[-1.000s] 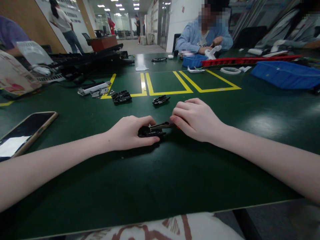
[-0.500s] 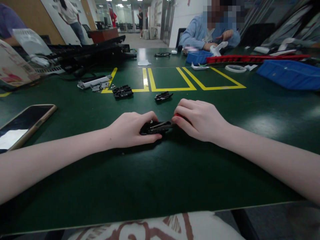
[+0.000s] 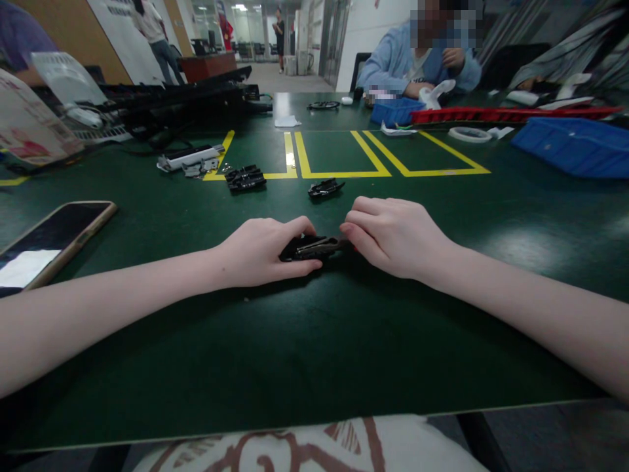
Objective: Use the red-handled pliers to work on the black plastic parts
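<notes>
Between left hand [image 3: 263, 252] and right hand [image 3: 396, 236] sits a black part [image 3: 291, 251], pinched by the left; the right grips a dark tool [image 3: 335, 244] (its tip over the part). Beyond them, a small black piece [image 3: 325, 189] lies on the bench [image 3: 314, 354].

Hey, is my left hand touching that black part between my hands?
Touching. The head view shows the left hand gripping the black part, with the thumb along its near side and the index finger over its far side.
</notes>
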A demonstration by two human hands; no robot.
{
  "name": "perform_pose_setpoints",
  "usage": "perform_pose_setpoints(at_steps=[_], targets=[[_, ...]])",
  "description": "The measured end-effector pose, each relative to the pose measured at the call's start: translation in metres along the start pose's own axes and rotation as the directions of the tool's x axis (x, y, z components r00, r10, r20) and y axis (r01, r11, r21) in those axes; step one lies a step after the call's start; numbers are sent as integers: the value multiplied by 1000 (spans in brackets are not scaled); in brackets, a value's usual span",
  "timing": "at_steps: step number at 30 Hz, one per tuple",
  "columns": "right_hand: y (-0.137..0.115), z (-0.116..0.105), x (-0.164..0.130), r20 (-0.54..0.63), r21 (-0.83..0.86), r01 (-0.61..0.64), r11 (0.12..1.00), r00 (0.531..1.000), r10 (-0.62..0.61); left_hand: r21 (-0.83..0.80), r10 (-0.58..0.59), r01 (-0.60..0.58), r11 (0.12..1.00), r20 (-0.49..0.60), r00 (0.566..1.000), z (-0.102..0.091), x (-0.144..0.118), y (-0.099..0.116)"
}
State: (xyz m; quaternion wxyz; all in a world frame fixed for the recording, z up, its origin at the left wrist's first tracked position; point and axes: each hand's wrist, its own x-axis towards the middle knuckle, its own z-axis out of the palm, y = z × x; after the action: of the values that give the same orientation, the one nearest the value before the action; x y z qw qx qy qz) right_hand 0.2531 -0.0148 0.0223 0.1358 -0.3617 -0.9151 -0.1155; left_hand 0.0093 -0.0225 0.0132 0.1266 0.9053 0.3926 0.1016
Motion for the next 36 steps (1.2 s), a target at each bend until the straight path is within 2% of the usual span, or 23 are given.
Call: perform_pose_setpoints(at_steps=[6,11,24,36], targets=[[4,1,1,-80,-111,60,992,994,-69,-3,-11,11,1000,3,1000,-1,1,2],[8,1,2,-51,-108,75,991,995,-81,7,13,-13,1000,3,1000,-1,1,1],[4,4,1,-104,-122,77,990,991,-90,39,6,-7,999,15,1000,-1,4,2],[10,1,3,-49,-125,83,989,995,-89,57,26,-25,998,-2,1000,-1,3,-1]])
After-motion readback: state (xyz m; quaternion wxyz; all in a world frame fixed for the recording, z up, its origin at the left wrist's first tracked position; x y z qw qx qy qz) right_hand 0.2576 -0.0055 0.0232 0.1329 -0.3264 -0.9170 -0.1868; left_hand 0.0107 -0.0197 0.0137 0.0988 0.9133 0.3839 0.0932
